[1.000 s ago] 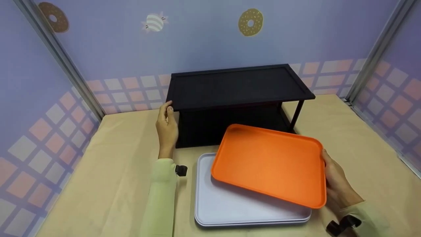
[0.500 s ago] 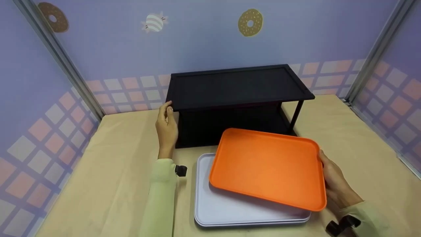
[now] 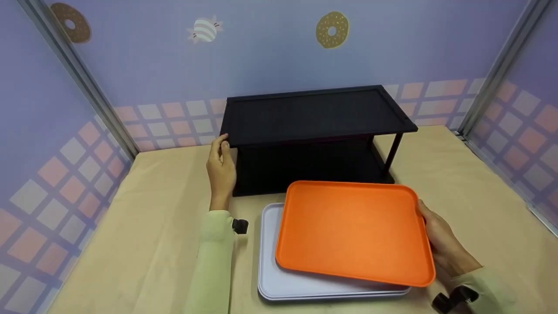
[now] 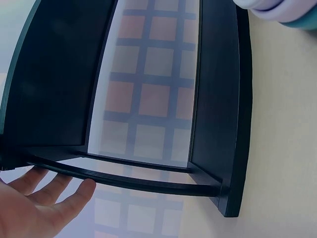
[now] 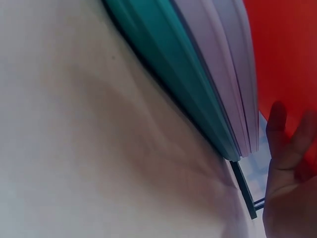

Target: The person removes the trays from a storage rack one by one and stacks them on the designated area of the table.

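Note:
My right hand (image 3: 444,240) holds an orange tray (image 3: 353,231) by its right edge. In the right wrist view its fingers (image 5: 277,119) lie against the tray's underside. Much of a stack of trays (image 3: 268,244) is covered by the orange one; its upper trays look pale lilac-white, and teal (image 5: 173,64) shows at the bottom in the right wrist view. Behind stands a black two-tier rack (image 3: 305,115). My left hand (image 3: 221,174) touches the front left corner of its top shelf, fingertips beside the post (image 4: 133,183), fingers spread and loosely bent.
The rack's lower shelf (image 3: 270,170) sits just behind the trays on the beige tabletop (image 3: 157,226). Patterned wall panels (image 3: 270,52) enclose the back and sides, with metal posts (image 3: 497,65) at the corners. Black wrist cameras (image 3: 240,226) jut from both sleeves.
The orange tray has come down and toward me, away from the rack, and turned to lie straighter over the stack. My left hand stays at the rack's corner.

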